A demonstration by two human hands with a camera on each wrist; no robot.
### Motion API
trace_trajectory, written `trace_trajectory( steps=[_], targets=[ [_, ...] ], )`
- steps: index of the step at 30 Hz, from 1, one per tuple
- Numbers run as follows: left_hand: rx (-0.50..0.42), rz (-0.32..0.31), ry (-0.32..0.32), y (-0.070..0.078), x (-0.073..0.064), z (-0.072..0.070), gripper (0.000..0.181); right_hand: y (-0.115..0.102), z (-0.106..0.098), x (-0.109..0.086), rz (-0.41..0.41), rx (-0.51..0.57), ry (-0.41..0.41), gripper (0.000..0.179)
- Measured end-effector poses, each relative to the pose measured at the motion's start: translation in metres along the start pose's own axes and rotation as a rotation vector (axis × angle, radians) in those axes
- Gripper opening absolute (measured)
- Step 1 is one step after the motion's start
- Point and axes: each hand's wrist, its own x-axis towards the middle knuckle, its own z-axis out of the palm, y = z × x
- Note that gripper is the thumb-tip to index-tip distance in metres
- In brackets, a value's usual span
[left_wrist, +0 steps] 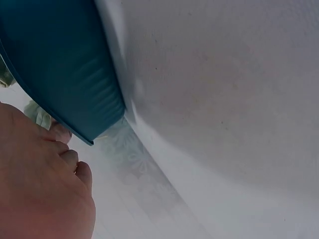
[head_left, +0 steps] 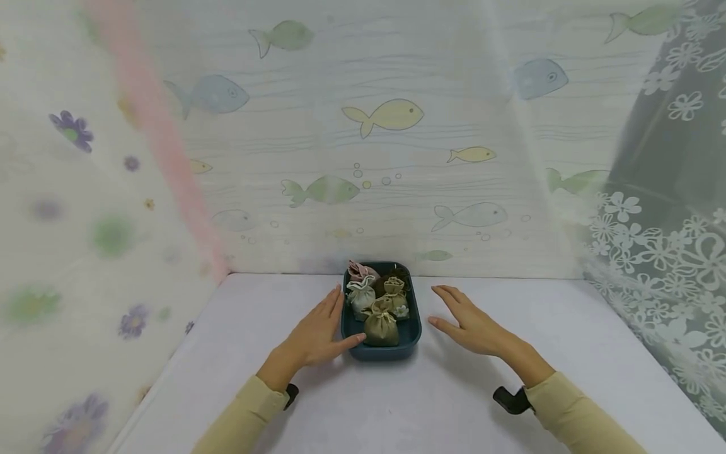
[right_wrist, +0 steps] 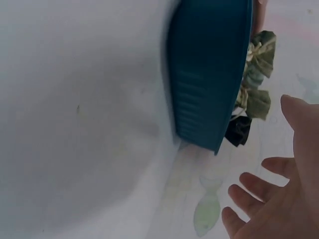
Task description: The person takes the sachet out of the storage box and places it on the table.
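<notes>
While the left hand (head_left: 313, 335) is lying along the left side of the blue tray (head_left: 382, 354), its fingers are pointing forward, unclenched, and its thumb is crossing the near corner — whether it is touching, I cannot tell. The tray is sitting on the table (head_left: 397, 407) between the hands, long axis running front to back, small cloth bags (head_left: 382, 330) lying inside. To its right, the right hand (head_left: 473, 325) is hovering apart, holding nothing — the left is nearer.

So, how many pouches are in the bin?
5: pink pouch back left, brown pouch back right, pale pouch left, khaki pouch right, olive pouch front; others may be hidden.
</notes>
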Motion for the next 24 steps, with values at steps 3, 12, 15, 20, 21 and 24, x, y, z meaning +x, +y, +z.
trace_trajectory(
  steps=[3, 12, 15, 20, 21, 24],
  targets=[
    [-0.005, -0.014, -0.019, 0.003, -0.001, -0.001, 0.113, -0.004, 0.003, 0.004, -0.004, 0.035, -0.007, 0.076],
    [0.002, -0.024, -0.047, 0.008, -0.004, 0.003, 0.116, -0.016, 0.011, 0.013, -0.032, 0.105, -0.029, 0.075],
    [0.000, -0.027, -0.055, 0.009, -0.004, 0.003, 0.116, -0.020, 0.014, 0.017, -0.044, 0.113, -0.022, 0.075],
    [0.005, -0.041, -0.059, 0.010, -0.004, 0.005, 0.118, -0.027, 0.020, 0.024, -0.061, 0.150, -0.015, 0.069],
    [0.005, -0.042, -0.056, 0.010, -0.004, 0.005, 0.118, -0.028, 0.021, 0.025, -0.068, 0.154, -0.013, 0.068],
    [0.010, -0.039, -0.053, 0.011, -0.003, 0.006, 0.117, -0.030, 0.026, 0.028, -0.084, 0.179, -0.006, 0.063]
  ],
)
